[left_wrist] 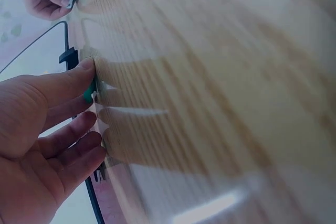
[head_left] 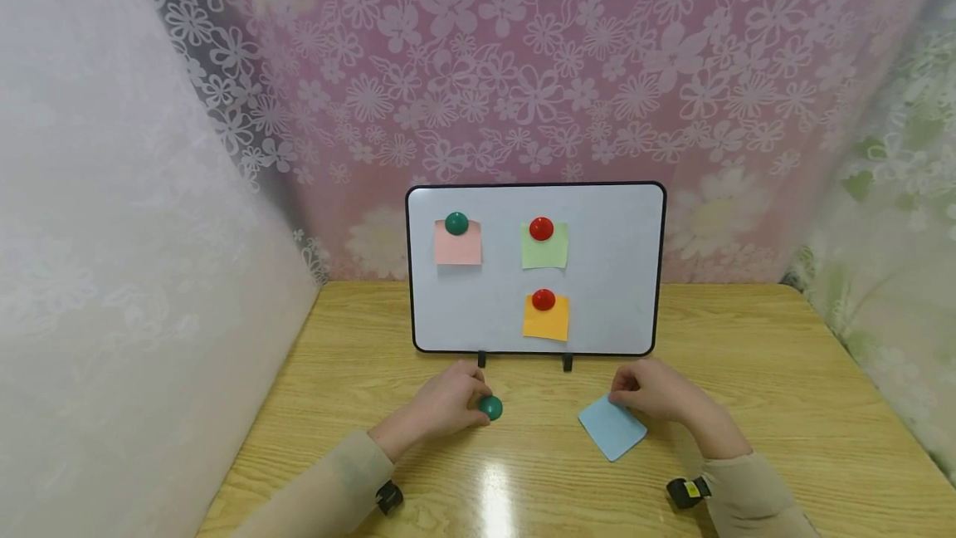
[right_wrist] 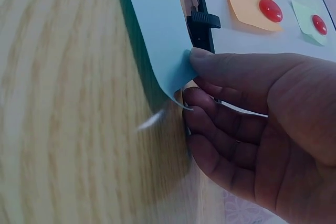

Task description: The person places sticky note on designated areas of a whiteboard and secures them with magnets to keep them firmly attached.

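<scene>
The right hand [head_left: 657, 393] is pinching the blue sticky note's [head_left: 612, 427] corner at twelve o'clock, so lifting gently avoids creasing. The left hand [head_left: 441, 405] is gripping the green magnet [head_left: 490, 408] on the table [head_left: 784, 372].

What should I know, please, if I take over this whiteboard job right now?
Left hand grips the green magnet on the table. Right hand pinches a corner of the blue note, lifting that edge off the table.
Done: three notes are pinned on the whiteboard: pink, green, orange.
Left, probably: pinning the blue note with the green magnet.
</scene>
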The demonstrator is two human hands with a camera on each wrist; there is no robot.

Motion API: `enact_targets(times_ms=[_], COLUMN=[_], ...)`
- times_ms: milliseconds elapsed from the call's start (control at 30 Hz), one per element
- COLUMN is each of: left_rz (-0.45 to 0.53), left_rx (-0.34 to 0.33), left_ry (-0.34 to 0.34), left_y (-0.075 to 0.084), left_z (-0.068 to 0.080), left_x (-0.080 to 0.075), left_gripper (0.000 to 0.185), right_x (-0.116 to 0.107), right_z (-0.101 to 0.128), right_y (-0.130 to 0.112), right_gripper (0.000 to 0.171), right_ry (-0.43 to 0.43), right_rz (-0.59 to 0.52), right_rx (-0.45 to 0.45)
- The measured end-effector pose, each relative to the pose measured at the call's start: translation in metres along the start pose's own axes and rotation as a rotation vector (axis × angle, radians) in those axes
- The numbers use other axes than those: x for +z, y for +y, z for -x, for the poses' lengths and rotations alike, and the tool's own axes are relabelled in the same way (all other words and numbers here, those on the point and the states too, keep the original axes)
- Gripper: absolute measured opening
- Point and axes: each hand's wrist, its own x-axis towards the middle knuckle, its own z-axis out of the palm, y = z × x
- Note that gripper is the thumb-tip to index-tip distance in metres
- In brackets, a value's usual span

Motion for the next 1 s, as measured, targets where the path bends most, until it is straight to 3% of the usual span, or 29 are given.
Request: enact_targets(times_ms=[333, 1000], left_rz=[0.047, 0.136], left_rx=[0.001, -0.008], left_ry=[0.009, 0.012], left_y=[-0.0042, -0.0068], left_z=[0.0007, 0.0027], left_x=[0.0011, -0.0039], left_gripper=[0.035, 0.036], right_x=[-0.0004, 0.0], right_z=[0.0022, 0.0003], right_y=[-0.0011, -0.0014], right_gripper=[0.013, 0.011], right_ry=[0.021, 0.046], right_rz=[-0.017, -0.026], right_rx=[-0.005, 0.067])
